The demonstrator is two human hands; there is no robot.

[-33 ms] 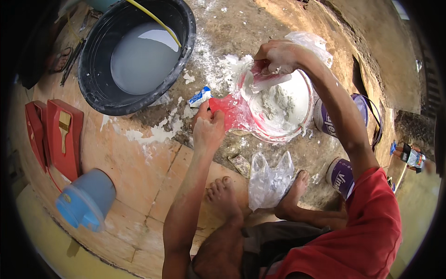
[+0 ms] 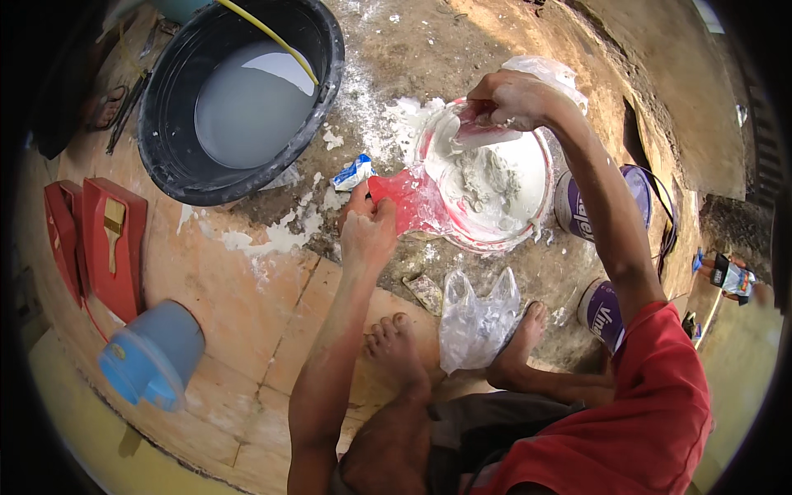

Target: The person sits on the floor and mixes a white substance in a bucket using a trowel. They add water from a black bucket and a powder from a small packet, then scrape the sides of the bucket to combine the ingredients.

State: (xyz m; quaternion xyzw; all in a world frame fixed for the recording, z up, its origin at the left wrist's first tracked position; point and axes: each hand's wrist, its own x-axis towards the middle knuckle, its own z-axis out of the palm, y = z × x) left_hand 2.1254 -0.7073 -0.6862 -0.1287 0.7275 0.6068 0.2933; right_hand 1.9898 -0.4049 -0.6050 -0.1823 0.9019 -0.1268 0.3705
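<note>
My left hand (image 2: 369, 233) grips a red plastic putty spreader (image 2: 408, 200), its wide end smeared white and resting at the near-left rim of a round tub (image 2: 546, 206). Thick white putty (image 2: 493, 183), lumpy and greyish in the middle, lies in the tub. Above the tub's far side, my right hand (image 2: 513, 101) is closed on a second reddish putty spreader (image 2: 477, 132). That spreader is coated in white and partly hidden by the fingers. White residue covers part of the right hand.
A large black basin (image 2: 155, 157) of cloudy water stands far left, with a yellow hose (image 2: 276, 35) in it. Nearer are red dustpan-like trays (image 2: 124, 272), a brush (image 2: 114, 227) and a blue pail (image 2: 177, 330). Purple-and-white buckets (image 2: 606, 309) stand right. A plastic bag (image 2: 478, 326) lies between my feet.
My right hand has shifted slightly right with its spreader, from the tub's left edge to over the putty. My left hand and its spreader stay nearly in place.
</note>
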